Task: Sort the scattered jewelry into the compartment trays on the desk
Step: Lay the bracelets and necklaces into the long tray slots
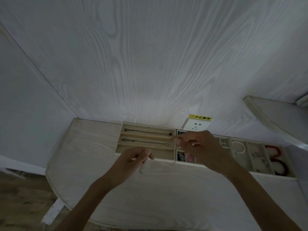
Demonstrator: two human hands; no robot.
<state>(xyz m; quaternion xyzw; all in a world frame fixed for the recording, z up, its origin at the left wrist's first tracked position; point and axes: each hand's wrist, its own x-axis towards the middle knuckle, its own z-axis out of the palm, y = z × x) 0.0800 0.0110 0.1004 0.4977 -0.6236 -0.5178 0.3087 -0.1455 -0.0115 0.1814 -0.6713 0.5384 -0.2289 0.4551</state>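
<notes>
Left hand (133, 157): fingers curled, pinching a thin pale chain (142, 169), its short tail dangling just above the desk (83, 147). Right hand (198, 145): fingers bent, tips pinched together; whether on the same chain, cannot tell. Both raised over the trays' near edge. Left tray (146, 144): two dark slim necklaces in long slots. Right tray (260, 157): pearl bracelet (240, 147), red bangles (275, 152).
</notes>
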